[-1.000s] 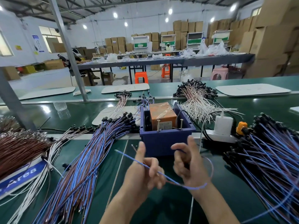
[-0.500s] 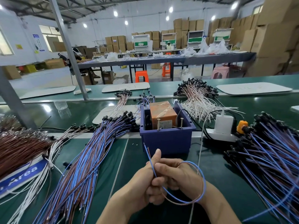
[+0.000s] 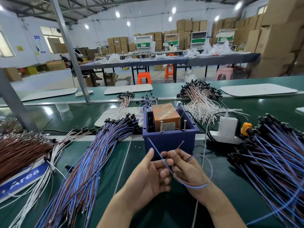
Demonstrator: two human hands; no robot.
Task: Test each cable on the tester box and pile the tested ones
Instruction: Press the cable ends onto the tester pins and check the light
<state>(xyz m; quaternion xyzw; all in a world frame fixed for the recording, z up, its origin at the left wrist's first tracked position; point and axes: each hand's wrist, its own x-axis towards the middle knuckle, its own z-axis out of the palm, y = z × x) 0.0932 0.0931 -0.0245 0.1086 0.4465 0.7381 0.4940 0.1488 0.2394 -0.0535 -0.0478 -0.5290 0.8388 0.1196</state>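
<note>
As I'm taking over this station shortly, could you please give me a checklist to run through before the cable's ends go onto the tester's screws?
1. Grip: left hand and right hand both hold the blue-and-brown two-wire cable: ok.
2. Ends parted: its blue wire end and brown wire end stand apart, pointing at the box: ok.
3. Contacts free: the two upright metal screws at the front of the orange tape-wrapped tester box touch nothing: ok.
4. Ends on the screws: short of them: not ok.
5. Tester powered: no light visible: cannot tell.
6. Cable's loop clear of the right-hand pile of blue-and-brown cables: ok.
</note>
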